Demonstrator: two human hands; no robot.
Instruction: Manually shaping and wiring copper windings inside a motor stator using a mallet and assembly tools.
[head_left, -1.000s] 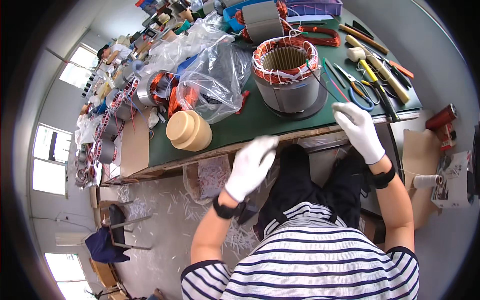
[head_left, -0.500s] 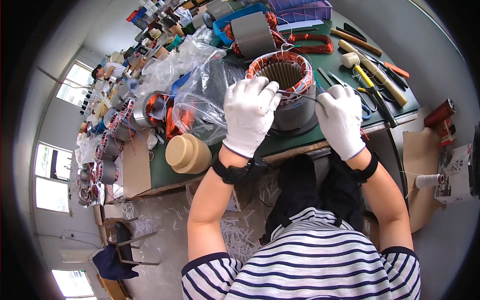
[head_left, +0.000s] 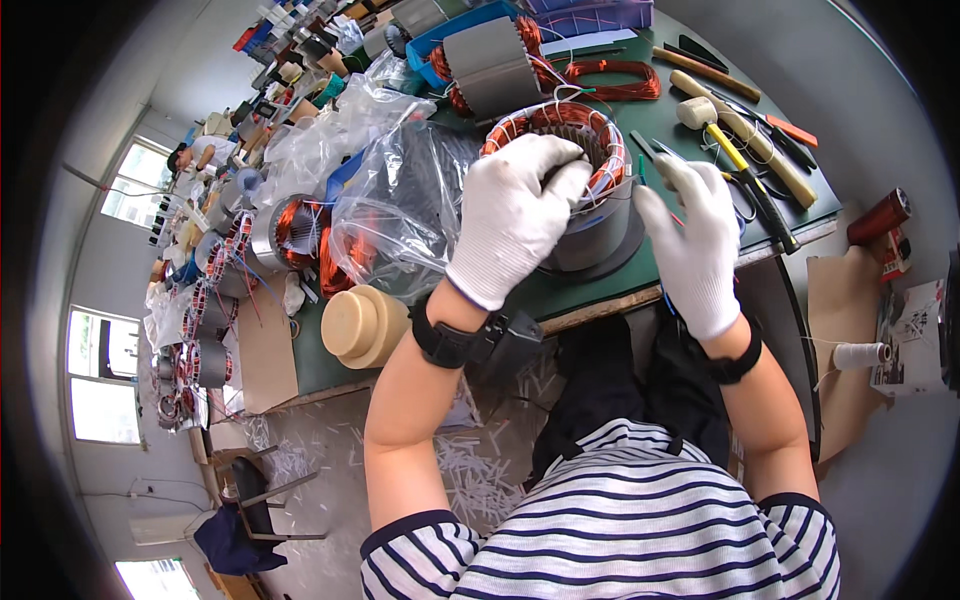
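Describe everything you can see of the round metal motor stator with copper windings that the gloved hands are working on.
The round grey metal motor stator stands upright on the green bench mat, open bore facing up. Orange copper windings, bound with white lacing, ring its top. The white-gloved left hand rests over its near rim; the white-gloved right hand sits at its right side. A clear plastic bag lies at its left.

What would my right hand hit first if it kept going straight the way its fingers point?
Probably the copper-wound stator: the right hand points up-left toward its rim and is already beside it, though depth is unclear.
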